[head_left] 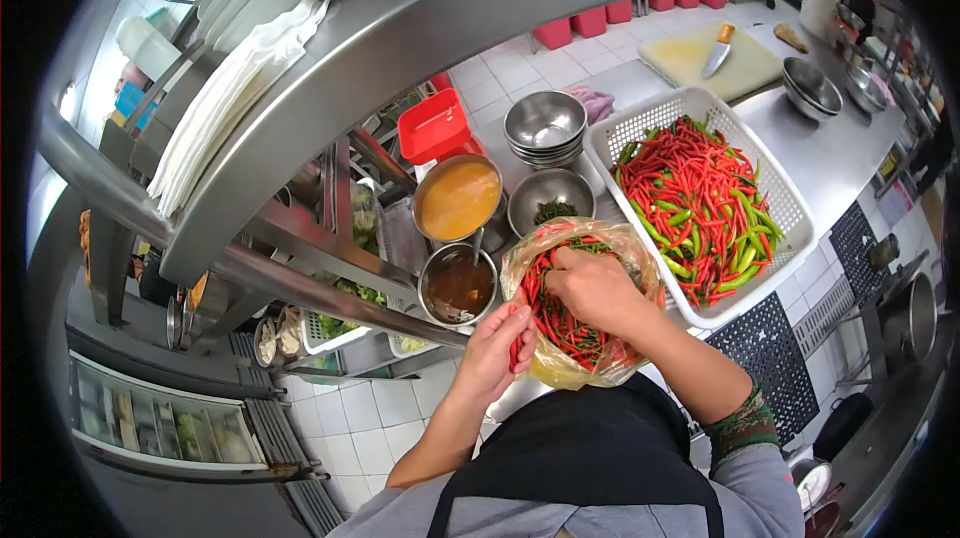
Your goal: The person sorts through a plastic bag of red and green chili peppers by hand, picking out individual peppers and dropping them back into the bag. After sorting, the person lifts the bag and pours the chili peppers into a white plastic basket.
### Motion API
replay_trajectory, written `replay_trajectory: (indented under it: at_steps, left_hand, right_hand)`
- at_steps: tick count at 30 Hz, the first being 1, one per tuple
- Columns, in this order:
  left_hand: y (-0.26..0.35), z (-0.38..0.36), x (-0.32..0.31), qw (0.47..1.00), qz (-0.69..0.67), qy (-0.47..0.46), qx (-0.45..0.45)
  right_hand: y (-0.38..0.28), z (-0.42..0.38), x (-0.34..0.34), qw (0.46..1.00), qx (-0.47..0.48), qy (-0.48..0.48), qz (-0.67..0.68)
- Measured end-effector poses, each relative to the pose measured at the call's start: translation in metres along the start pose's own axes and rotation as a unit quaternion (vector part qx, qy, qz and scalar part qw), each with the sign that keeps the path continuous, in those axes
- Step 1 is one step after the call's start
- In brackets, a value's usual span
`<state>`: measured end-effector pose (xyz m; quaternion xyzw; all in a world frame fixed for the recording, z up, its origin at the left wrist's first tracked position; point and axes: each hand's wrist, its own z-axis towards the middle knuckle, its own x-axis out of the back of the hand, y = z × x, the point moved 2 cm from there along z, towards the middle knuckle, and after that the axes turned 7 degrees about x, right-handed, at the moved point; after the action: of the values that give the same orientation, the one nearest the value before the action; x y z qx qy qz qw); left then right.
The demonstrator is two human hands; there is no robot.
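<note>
Evidently the work in hand is sorting through chilies by hand, and the step looks like drawing a few from the bag. That clear plastic bag (578, 378) sits open at the near edge of the bench (850, 153), with thin chilies (575, 333) on green stems inside. The right hand (593, 286) reaches down into it; its fingertips are buried, so I cannot tell whether that grip is spread or closed. At the bag's left rim, the left hand (495, 340) has thumb and fingers pinching a small bunch of red chilies (516, 350).

Further right along the bench stands a white crate (783, 166) heaped with red and green chilies (700, 213). Just beyond the bag, 1 steel bowl (522, 206) holds dark green bits (556, 210), possibly stems.

Next, I judge, the move calls for a light pinch from the right hand to part chilies from the tangle, without tugging the bag over the bench edge, while the left hand secures its bunch.
</note>
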<state>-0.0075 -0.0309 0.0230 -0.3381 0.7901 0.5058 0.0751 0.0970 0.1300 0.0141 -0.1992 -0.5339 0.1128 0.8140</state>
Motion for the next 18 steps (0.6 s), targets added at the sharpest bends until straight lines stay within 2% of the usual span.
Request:
replay_trajectory:
  at_steps: [1,4,7,8,11,12,14,15,18]
  left_hand:
    - [-0.001,-0.001,0.001,1.000,-0.006,0.000,-0.002]
    - [-0.001,-0.002,0.003,1.000,-0.019,0.018,0.002]
    - [-0.001,0.001,0.005,0.999,-0.043,0.016,-0.007]
    - [-0.001,0.002,0.005,0.999,-0.036,0.020,-0.008]
    - [0.001,0.008,0.000,1.000,-0.016,0.017,-0.005]
    - [0.000,0.011,0.000,1.000,-0.010,0.007,0.000]
    - [-0.001,0.014,-0.005,1.000,-0.018,-0.016,0.015]
    - [0.000,0.014,-0.012,0.999,-0.031,-0.030,0.026]
    - [0.000,0.015,-0.031,0.996,-0.080,-0.027,0.038]
  right_hand:
    - [0.001,0.001,0.004,1.000,-0.011,0.002,0.011]
    - [0.004,-0.001,0.020,0.979,0.021,0.172,0.106]
    - [0.006,-0.004,0.041,0.968,-0.084,0.156,0.178]
    - [0.006,-0.004,0.046,0.939,-0.135,0.142,0.284]
    - [0.014,-0.011,0.036,0.854,-0.173,0.176,0.457]
    - [0.005,-0.014,0.045,0.860,-0.195,0.191,0.431]
    - [-0.006,-0.020,0.051,0.927,-0.084,0.264,0.253]
    - [-0.013,-0.025,0.053,0.942,-0.027,0.296,0.158]
    - [-0.038,-0.033,0.046,0.957,0.064,0.259,0.113]
